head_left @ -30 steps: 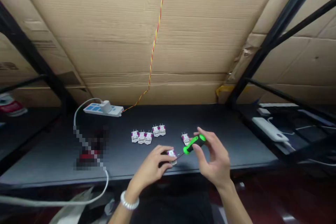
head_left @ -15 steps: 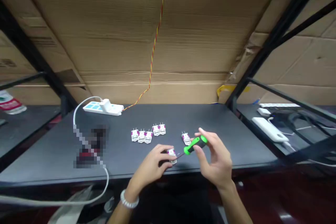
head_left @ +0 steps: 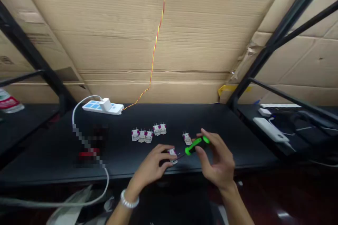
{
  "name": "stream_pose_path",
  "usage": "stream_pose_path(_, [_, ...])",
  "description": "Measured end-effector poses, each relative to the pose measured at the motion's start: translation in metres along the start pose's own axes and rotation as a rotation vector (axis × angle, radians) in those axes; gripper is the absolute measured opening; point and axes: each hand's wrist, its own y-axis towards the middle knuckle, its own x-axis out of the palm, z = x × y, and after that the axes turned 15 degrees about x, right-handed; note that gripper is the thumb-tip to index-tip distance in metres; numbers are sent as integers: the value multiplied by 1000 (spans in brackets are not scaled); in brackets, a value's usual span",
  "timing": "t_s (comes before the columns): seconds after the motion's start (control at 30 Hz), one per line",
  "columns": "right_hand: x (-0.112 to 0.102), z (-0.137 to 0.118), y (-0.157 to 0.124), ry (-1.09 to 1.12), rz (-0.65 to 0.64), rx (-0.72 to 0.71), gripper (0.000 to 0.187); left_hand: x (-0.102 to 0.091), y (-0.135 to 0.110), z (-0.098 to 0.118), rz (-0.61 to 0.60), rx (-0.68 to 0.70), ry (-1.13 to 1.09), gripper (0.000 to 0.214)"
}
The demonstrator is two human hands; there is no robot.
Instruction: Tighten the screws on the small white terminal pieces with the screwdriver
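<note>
Screwdriver (head_left: 195,145) tip seemingly still on the plug (head_left: 172,153), unmoved

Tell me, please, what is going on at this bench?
A person is working at a dark table. Their left hand holds a white-and-purple part down near the front edge, while the right hand grips a green-handled screwdriver with its tip aimed at that part. Five similar parts sit in a row behind, a sixth beside the screwdriver, and a white power strip lies at the back left.
</note>
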Motion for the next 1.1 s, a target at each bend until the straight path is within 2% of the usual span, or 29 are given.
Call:
stream_pose_path(0.43, [2,2,0,-6,-7,-9,60,0,1,0,-3,-18,-16,29])
stream_pose_path(0.63, [2,4,0,-4,-29,0,61,0,2,2,0,-32,-29,21])
stream_pose_path(0.87, [3,-15,11,35,-198,17,61,1,2,0,17,-23,-38,20])
stream_pose_path(1.0, [11,-25,20,-37,-115,9,44,0,2,2,20,-20,-42,23])
stream_pose_path(1.1, [16,-26,22,-7,-86,11,44,0,3,4,12,-43,-38,25])
